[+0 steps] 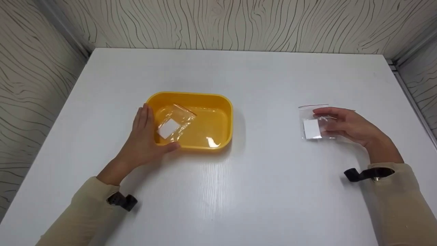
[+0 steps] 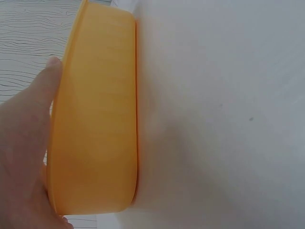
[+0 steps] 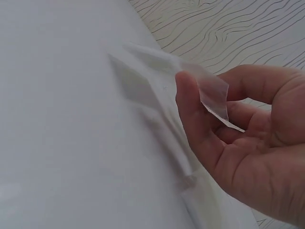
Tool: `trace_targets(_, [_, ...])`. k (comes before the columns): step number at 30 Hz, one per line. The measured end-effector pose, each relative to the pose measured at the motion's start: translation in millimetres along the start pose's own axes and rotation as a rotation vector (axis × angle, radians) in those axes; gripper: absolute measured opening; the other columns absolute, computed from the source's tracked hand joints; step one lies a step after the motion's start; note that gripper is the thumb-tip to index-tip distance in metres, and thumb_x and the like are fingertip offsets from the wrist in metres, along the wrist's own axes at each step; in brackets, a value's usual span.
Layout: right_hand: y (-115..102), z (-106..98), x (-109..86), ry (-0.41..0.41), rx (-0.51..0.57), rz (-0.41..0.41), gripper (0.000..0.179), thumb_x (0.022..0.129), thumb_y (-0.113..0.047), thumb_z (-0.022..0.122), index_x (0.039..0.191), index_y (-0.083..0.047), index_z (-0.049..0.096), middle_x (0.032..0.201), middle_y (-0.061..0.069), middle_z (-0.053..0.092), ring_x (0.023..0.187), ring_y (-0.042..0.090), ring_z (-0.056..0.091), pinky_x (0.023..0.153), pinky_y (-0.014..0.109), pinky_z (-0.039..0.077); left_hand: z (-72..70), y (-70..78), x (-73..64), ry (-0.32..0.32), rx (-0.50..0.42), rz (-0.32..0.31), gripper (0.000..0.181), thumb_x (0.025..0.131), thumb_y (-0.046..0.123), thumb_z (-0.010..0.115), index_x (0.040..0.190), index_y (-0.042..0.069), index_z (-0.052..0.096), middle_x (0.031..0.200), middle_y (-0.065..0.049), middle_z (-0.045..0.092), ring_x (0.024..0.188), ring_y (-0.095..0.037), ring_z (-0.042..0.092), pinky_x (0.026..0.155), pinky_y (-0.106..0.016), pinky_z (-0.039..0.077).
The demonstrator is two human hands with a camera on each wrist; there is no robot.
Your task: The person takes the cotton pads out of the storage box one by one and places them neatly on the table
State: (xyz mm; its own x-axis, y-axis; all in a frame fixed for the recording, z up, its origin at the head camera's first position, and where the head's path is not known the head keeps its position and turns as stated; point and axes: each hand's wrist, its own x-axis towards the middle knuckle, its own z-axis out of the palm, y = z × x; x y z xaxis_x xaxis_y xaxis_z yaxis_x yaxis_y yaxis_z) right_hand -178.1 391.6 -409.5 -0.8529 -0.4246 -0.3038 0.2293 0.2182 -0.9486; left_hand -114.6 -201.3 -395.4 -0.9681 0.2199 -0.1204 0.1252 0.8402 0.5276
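My left hand (image 1: 141, 141) rests at the near-left corner of a yellow plastic tub (image 1: 225, 98). Its fingers lie nearly straight along the left wall, while the thumb touches the near rim, also seen against the tub's side (image 2: 97, 114) in the left wrist view. Inside the tub lies a clear zip bag (image 1: 186, 114) with a white square in it. Farther right, my right hand (image 1: 355, 126) pinches another clear zip bag (image 1: 307, 113), which holds a white square (image 1: 311, 129). Clear plastic (image 3: 213, 93) shows between thumb and fingers in the right wrist view, with more plastic folds (image 3: 136, 88) below.
Everything stands on a white table (image 1: 266, 191). Panels with a wavy line pattern (image 1: 218, 25) rise behind the table and at both sides. A black wrist-camera mount sits on each sleeve.
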Motion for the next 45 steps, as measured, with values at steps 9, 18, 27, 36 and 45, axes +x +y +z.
trace_targets(9, [-5,8,1.3,0.061,-0.164,0.052,0.049,0.099,-0.001,0.063,0.146,-0.004,0.051,0.132,-0.005,0.055,0.105,0.013,0.057,0.085,0.025,0.057,0.2,-0.5,-0.7,0.007,-0.007,0.006,0.134,0.082,0.071,0.069,0.159,-0.002,-0.012,0.167,-0.021,-0.019,0.154,-0.036,-0.016,0.122,-0.060,0.010])
trace_targets(18, [-12,13,1.2,0.059,-0.273,0.075,0.049,0.103,-0.011,0.060,0.149,-0.001,0.045,0.136,0.007,0.046,0.106,0.014,0.057,0.085,0.027,0.057,0.4,-0.4,-0.7,0.004,0.006,0.004,0.134,0.082,0.072,0.069,0.158,-0.003,-0.012,0.167,-0.021,-0.018,0.154,-0.036,-0.016,0.122,-0.060,0.011])
trace_targets(27, [-21,16,-1.3,0.032,-0.358,0.118,0.055,0.106,-0.020,0.057,0.153,0.001,0.037,0.146,0.015,0.040,0.106,0.010,0.059,0.087,0.023,0.055,0.4,-1.0,-1.5,0.008,-0.012,0.012,0.132,0.083,0.069,0.069,0.158,-0.002,-0.013,0.166,-0.020,-0.019,0.154,-0.038,-0.016,0.123,-0.059,0.009])
trace_targets(36, [-29,18,-4.5,-0.007,-0.364,0.117,0.058,0.106,-0.021,0.056,0.154,0.001,0.033,0.143,0.018,0.041,0.103,0.015,0.062,0.086,0.025,0.056,0.5,-1.5,-0.9,0.010,-0.015,0.010,0.132,0.083,0.070,0.069,0.159,-0.001,-0.012,0.167,-0.019,-0.019,0.154,-0.036,-0.016,0.122,-0.061,0.011])
trace_targets(45, [-34,21,-6.1,-0.006,-0.403,0.104,0.056,0.106,-0.022,0.056,0.153,0.002,0.036,0.142,0.020,0.044,0.103,0.016,0.060,0.086,0.025,0.056,-0.6,-0.6,-0.5,0.016,-0.019,0.018,0.132,0.083,0.069,0.070,0.159,-0.002,-0.012,0.167,-0.020,-0.019,0.154,-0.037,-0.014,0.121,-0.062,0.012])
